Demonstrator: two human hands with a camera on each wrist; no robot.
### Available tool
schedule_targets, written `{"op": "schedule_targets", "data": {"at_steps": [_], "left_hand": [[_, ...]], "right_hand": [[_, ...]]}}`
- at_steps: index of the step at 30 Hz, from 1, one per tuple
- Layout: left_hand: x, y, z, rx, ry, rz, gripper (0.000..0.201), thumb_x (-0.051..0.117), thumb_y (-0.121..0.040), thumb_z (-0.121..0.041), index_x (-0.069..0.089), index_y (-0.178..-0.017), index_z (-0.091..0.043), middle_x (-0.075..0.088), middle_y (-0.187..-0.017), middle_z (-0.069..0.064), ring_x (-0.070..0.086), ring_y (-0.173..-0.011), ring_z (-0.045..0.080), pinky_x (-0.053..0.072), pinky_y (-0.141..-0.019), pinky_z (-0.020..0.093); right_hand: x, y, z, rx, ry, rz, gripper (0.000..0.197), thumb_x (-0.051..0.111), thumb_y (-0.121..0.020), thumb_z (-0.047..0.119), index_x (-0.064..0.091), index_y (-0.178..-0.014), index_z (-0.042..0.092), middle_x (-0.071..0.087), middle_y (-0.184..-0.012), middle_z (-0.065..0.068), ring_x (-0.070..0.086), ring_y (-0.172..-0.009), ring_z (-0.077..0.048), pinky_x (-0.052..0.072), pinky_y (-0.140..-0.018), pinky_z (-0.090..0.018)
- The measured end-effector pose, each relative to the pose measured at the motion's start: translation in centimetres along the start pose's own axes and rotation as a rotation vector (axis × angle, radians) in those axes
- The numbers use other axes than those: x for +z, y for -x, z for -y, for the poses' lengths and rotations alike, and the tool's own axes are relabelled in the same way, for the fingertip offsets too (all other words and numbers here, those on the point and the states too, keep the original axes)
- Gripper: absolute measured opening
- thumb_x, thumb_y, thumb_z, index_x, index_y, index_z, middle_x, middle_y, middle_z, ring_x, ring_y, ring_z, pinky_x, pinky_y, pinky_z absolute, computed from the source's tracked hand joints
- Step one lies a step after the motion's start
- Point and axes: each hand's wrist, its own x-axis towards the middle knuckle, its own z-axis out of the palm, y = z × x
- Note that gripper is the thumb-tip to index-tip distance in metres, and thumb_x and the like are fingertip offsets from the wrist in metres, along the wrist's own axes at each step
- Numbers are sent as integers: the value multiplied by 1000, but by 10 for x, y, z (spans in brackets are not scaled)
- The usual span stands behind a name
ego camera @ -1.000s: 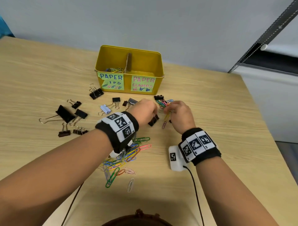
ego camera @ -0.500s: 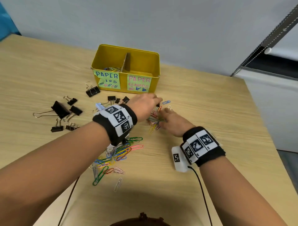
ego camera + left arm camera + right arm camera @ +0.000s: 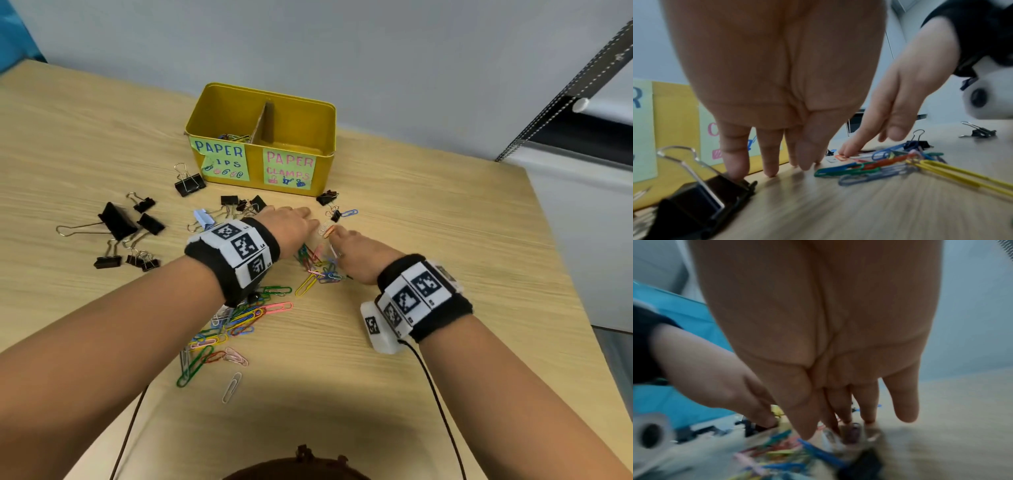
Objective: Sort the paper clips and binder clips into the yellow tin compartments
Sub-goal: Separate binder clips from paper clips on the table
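The yellow tin [image 3: 318, 171] stands at the back, with a divider and labels for paper clips (left) and paper clamps (right); several paper clips lie in its left compartment. My left hand [image 3: 294, 222] lies flat in front of it with straight fingers on the table, and its little finger touches a black binder clip [image 3: 701, 199]. My right hand [image 3: 352, 240] is flat beside it, fingertips [image 3: 844, 152] pressing an orange paper clip [image 3: 840, 157]. A small heap of coloured paper clips [image 3: 318, 265] lies between the hands. The right wrist view is blurred.
A larger pile of coloured paper clips [image 3: 236, 322] lies under my left forearm. Several black binder clips [image 3: 120, 222] are scattered at the left, and others [image 3: 327, 198] sit near the tin's right corner. A blue paper clip [image 3: 349, 213] lies there too. The table edge is at the right.
Both hands moved forward toward the tin and went from curled to flat on the table. The black binder clip at my left fingertips a second ago is no longer there.
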Motion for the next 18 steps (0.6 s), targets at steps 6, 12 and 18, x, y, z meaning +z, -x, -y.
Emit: {"op": "schedule_targets", "data": {"at_steps": [6,12,18], "left_hand": [[-5,-2,-14,28,-29,-27,66,49,-91,-5,20,-148,-19,12,-160,0,17,-145,24,25,-112,48],[-3,22,-17,92,-76,61,59,44,-94,-13,23,-147,-30,17,-159,-2,17,-145,26,21,-113,53],[6,40,-1,50,93,2,66,40,-92,-7,14,-149,-27,6,-161,-1,11,-147,25,16,-118,49]], "right_hand": [[-10,19,-6,26,-40,-110,44,33,-94,4,41,-137,4,44,-144,-16,45,-129,-32,37,-106,-34],[-25,11,-17,96,-122,-148,69,27,-90,-8,8,-151,19,29,-154,-16,32,-141,-29,27,-115,-35],[-10,27,-7,45,-120,-115,55,31,-93,1,29,-147,13,39,-149,-14,38,-137,-29,31,-110,-30]]}}
